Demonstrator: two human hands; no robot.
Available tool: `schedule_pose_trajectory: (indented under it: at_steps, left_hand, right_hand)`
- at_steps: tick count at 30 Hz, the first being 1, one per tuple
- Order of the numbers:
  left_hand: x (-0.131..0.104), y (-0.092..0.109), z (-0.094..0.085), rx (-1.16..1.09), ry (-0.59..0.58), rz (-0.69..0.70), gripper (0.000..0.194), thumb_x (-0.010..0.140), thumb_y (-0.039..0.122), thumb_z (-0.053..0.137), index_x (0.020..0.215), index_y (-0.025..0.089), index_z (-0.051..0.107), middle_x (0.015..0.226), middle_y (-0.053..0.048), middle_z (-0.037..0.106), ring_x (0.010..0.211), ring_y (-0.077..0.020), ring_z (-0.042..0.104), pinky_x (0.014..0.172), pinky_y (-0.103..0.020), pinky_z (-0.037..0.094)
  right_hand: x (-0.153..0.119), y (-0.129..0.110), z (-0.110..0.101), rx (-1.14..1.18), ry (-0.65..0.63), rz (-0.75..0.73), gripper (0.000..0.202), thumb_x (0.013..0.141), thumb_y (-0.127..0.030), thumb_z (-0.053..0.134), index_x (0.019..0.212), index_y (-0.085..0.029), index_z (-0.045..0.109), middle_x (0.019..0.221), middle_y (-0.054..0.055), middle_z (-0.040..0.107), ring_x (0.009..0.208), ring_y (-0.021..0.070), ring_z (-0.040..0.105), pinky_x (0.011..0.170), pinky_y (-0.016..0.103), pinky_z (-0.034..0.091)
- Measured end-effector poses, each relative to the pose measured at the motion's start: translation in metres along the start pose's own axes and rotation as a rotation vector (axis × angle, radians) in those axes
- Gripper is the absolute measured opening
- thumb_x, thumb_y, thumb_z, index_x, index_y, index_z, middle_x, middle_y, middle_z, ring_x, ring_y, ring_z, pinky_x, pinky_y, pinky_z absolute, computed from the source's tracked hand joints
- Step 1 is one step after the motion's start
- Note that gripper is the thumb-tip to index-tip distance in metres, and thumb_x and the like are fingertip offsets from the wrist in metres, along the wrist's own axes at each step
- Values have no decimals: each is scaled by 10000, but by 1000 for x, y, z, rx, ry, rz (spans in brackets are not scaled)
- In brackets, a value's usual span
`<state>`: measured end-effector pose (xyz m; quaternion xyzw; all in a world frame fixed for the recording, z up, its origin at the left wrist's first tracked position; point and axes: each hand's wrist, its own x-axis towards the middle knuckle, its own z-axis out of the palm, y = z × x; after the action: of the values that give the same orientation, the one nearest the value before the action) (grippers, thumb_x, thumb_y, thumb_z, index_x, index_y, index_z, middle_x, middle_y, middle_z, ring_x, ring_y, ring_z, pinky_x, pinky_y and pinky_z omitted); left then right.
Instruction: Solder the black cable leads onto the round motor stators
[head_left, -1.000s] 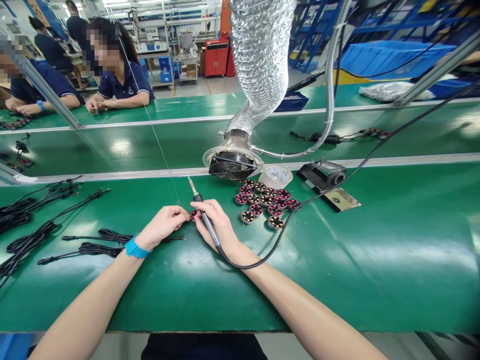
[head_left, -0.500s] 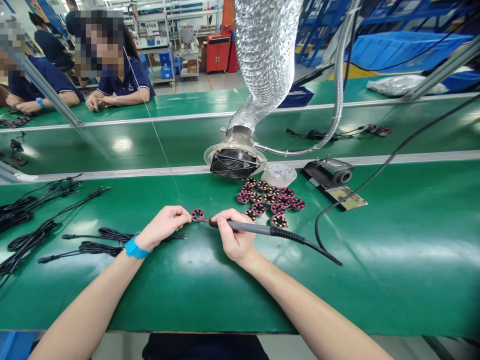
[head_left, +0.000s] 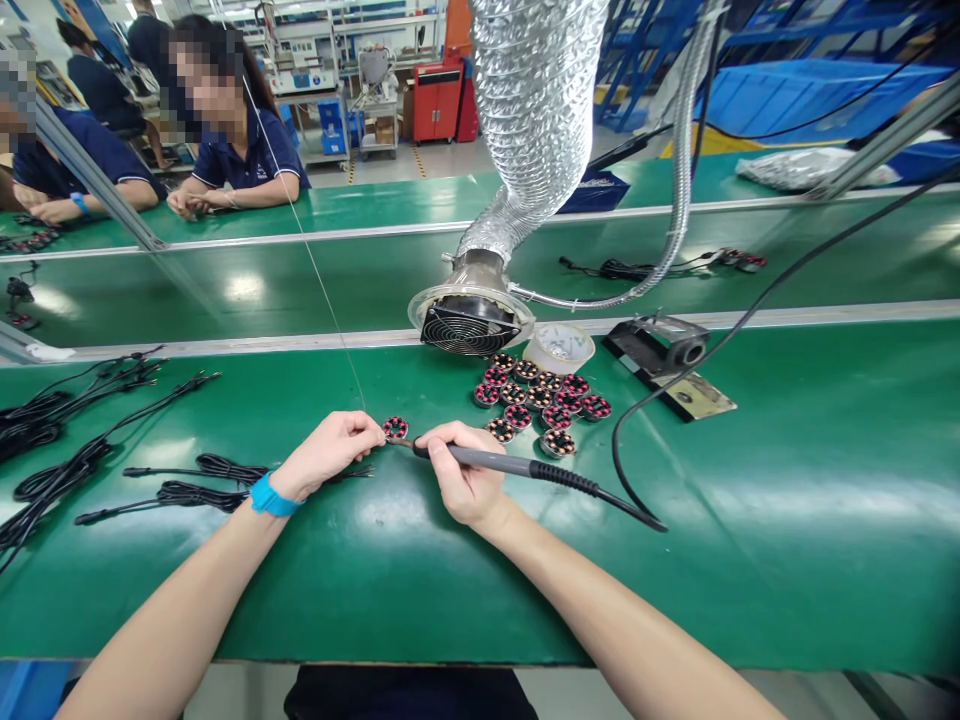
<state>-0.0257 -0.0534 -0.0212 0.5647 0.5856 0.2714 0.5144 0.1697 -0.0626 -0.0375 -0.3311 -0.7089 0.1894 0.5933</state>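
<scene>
My right hand (head_left: 465, 474) is wrapped round the grey handle of a soldering iron (head_left: 499, 460), whose tip points left at the near edge of a small round red-and-black part (head_left: 395, 429). My left hand (head_left: 341, 445), with a blue band at the wrist, pinches the end of a thin wire (head_left: 330, 300) that hangs down from above. Its fingertips are just left of the round part, close to the iron's tip. Right of my hands, several similar round parts (head_left: 538, 398) lie grouped on the green table (head_left: 405, 590).
Above the parts hangs a fan (head_left: 469, 327) on a silver duct (head_left: 536, 100). Behind them stand a tape roll (head_left: 559, 348) and an iron stand (head_left: 660, 345). Black cables (head_left: 75, 470) lie left. People sit across the bench.
My right hand has shifted slightly left and the iron's tip has moved down to the round part's near edge. The iron's cord has swung left. My left hand has barely moved.
</scene>
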Motion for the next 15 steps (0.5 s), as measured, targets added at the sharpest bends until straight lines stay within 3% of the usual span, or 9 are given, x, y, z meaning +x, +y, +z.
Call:
schedule_pose_trajectory:
  at_steps: [9, 15]
  left_hand:
    - [1, -1, -2, 6, -20, -14, 249, 775, 394, 632, 749, 149, 667, 690, -1, 584, 625, -126, 458, 605, -250, 357]
    - [-1, 2, -1, 14, -25, -23, 253, 770, 398, 630, 754, 148, 665, 693, 1, 576, 634, -127, 459, 607, -249, 351]
  right_hand:
    - [0, 0, 1, -5, -17, 3, 216, 886, -179, 500, 719, -212, 633, 648, -4, 717, 519, 138, 651, 536, 254, 508]
    - [0, 0, 0, 15, 50, 26, 216, 894, -191, 500, 728, -210, 636, 656, -4, 705, 552, 141, 654, 555, 259, 511]
